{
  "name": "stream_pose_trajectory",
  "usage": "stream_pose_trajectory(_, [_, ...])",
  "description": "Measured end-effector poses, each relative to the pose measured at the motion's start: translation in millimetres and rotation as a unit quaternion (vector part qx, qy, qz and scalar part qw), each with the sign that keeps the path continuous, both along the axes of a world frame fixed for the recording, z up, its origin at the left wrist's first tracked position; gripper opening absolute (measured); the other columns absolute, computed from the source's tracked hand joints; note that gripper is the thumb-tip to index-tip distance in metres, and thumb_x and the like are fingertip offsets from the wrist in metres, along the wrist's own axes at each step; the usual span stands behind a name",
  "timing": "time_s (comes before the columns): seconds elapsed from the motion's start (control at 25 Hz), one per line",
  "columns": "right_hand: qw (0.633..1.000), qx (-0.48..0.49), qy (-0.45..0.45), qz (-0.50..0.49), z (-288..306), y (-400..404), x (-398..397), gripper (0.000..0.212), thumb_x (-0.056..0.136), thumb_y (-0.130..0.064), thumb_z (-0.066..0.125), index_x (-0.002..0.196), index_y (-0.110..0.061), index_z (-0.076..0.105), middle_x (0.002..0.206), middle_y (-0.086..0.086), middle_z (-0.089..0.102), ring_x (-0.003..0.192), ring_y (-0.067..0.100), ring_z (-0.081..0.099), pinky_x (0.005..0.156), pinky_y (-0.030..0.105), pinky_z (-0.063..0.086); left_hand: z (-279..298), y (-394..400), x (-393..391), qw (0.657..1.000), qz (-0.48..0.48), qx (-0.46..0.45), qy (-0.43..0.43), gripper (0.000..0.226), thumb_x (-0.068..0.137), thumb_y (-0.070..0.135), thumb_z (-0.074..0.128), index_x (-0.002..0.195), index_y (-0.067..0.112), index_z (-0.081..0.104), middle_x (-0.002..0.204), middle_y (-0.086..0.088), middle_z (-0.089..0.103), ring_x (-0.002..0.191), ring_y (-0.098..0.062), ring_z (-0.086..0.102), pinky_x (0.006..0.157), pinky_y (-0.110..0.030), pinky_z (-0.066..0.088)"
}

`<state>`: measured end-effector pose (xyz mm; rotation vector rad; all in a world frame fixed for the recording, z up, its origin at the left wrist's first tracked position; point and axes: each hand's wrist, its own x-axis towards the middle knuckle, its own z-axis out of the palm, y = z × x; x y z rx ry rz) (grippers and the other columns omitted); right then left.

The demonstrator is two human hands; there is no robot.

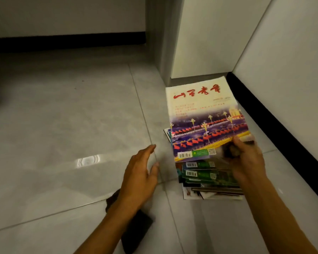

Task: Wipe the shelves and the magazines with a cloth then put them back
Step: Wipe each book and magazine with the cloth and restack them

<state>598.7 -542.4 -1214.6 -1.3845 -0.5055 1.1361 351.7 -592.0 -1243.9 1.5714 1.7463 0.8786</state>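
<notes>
A stack of several magazines point(212, 182) lies on the tiled floor near a wall corner. My right hand point(246, 158) pinches the near right corner of the top magazine point(202, 116), a white cover with red characters and a city photo, and holds it tilted above the stack. My left hand point(140, 173) hovers just left of the stack with fingers straight and spread, holding nothing. A dark cloth point(134, 230) lies on the floor under my left forearm, partly hidden by it.
Glossy grey floor tiles point(72, 125) spread to the left. A white wall with a black baseboard point(283, 129) runs along the right. A grey pillar edge point(160, 57) stands behind the stack.
</notes>
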Motion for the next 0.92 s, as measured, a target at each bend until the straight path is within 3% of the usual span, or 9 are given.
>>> stream_pose_trajectory(0.12, [0.976,-0.099,-0.195,-0.017,-30.7,4.2,42.6,0.012,0.089,-0.005,0.059,0.094,-0.015,0.061,0.099,0.015,0.067,0.089,0.032,0.066,0.069,0.040,0.057,0.8,27.5,41.0,0.996,-0.045,-0.062,0.033,0.050,0.096,0.037,0.051,0.143,0.029,0.036,0.142,0.007,0.046,0.128,-0.012,0.045,0.101,-0.026,0.039])
stream_pose_trajectory(0.24, [0.946,-0.172,-0.271,0.040,-46.7,-1.1,74.7,0.012,0.089,-0.012,0.065,0.094,-0.021,0.058,0.097,0.012,0.066,0.082,0.028,0.065,0.064,0.036,0.054,-12.9,57.8,71.8,0.975,-0.016,-0.203,-0.090,0.046,0.091,0.040,0.059,0.131,0.023,0.046,0.121,0.009,0.055,0.112,-0.015,0.056,0.086,-0.024,0.046])
stream_pose_trajectory(0.4, [0.809,-0.249,-0.519,0.118,-50.8,10.6,103.0,0.033,0.083,-0.033,0.073,0.101,-0.010,0.058,0.087,0.009,0.062,0.076,0.026,0.061,0.073,0.047,0.055,-46.2,71.8,88.3,0.923,-0.021,-0.296,-0.244,0.035,0.081,0.035,0.073,0.110,0.022,0.060,0.110,0.001,0.069,0.095,-0.013,0.067,0.090,-0.036,0.055])
stream_pose_trajectory(0.44, [0.811,-0.248,-0.516,0.116,-51.0,17.8,105.6,0.040,0.082,-0.036,0.072,0.107,-0.009,0.057,0.090,0.008,0.061,0.077,0.027,0.061,0.072,0.046,0.055,-50.9,72.9,91.4,0.914,-0.020,-0.305,-0.268,0.035,0.079,0.035,0.075,0.109,0.022,0.061,0.108,0.001,0.070,0.095,-0.013,0.068,0.090,-0.035,0.055])
stream_pose_trajectory(0.52, [0.884,-0.250,-0.375,0.120,-55.4,31.7,102.5,0.050,0.082,-0.039,0.071,0.119,-0.011,0.051,0.099,0.008,0.061,0.079,0.026,0.063,0.062,0.037,0.053,-55.3,73.5,100.2,0.904,-0.011,-0.308,-0.296,0.035,0.077,0.033,0.078,0.106,0.021,0.061,0.107,0.003,0.070,0.095,-0.012,0.067,0.090,-0.033,0.054])
stream_pose_trajectory(0.6, [0.925,-0.268,-0.233,0.137,-66.1,37.7,96.0,0.050,0.080,-0.040,0.072,0.114,-0.008,0.053,0.097,0.011,0.069,0.077,0.028,0.069,0.059,0.032,0.053,-49.8,70.9,114.1,0.946,0.009,-0.250,-0.205,0.033,0.078,0.031,0.077,0.103,0.024,0.055,0.111,0.005,0.066,0.096,-0.009,0.063,0.084,-0.023,0.051])
stream_pose_trajectory(0.68, [0.935,-0.280,-0.182,0.120,-77.4,31.9,98.8,0.046,0.078,-0.040,0.073,0.109,-0.010,0.058,0.093,0.013,0.072,0.078,0.030,0.071,0.061,0.034,0.055,-38.0,60.6,133.0,0.984,-0.002,-0.148,-0.103,0.042,0.083,0.029,0.072,0.117,0.027,0.047,0.121,0.005,0.058,0.106,-0.010,0.059,0.083,-0.021,0.049])
stream_pose_trajectory(0.76, [0.939,-0.282,-0.168,0.102,-78.6,21.9,106.1,0.044,0.076,-0.036,0.074,0.108,-0.010,0.058,0.093,0.015,0.072,0.080,0.032,0.071,0.065,0.037,0.056,-29.2,52.5,147.2,0.994,-0.051,-0.080,-0.053,0.057,0.088,0.026,0.066,0.135,0.026,0.032,0.131,0.002,0.049,0.117,-0.014,0.054,0.091,-0.031,0.052])
stream_pose_trajectory(0.92, [0.946,-0.271,-0.150,0.100,-70.7,8.6,115.1,0.051,0.064,-0.028,0.078,0.107,-0.008,0.061,0.095,0.016,0.072,0.086,0.036,0.070,0.078,0.045,0.056,-31.8,52.0,149.3,0.989,-0.094,-0.101,-0.055,0.068,0.091,0.017,0.061,0.142,0.028,0.018,0.136,-0.001,0.047,0.120,-0.019,0.054,0.094,-0.038,0.052])
